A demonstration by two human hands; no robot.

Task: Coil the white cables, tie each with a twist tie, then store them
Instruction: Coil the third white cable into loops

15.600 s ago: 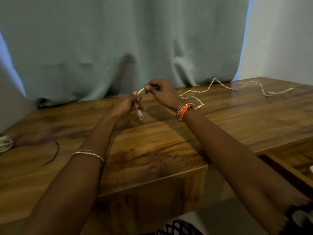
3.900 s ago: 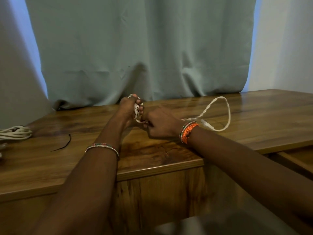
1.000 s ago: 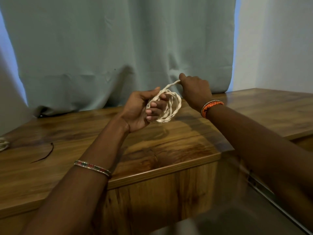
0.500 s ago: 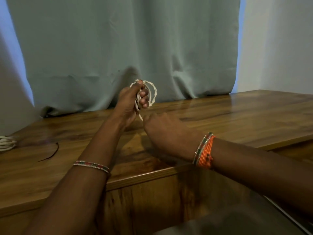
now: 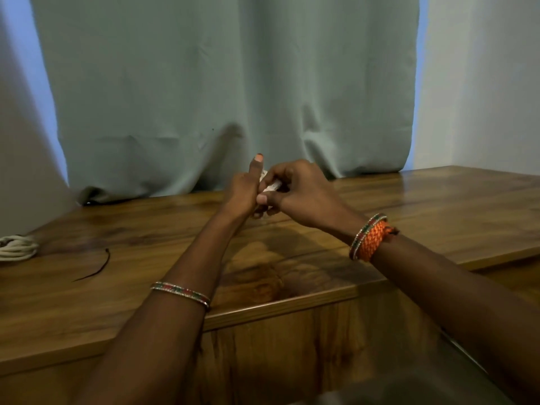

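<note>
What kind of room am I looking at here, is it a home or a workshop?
Probably a room in a home, though that is a guess. A pale green curtain hangs behind a polished wooden table, with a plain wall on the right. No tools or workbench gear show, only a coiled white cable.

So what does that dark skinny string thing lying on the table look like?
The twist tie is a thin dark strand that looks like wire, gently curved, with a small hook at its far end. It lies flat and loose on the wooden table, untied, to the left of the arms. Nothing touches it: the coiled white cable lies apart to its left and both hands are busy further right.
</note>
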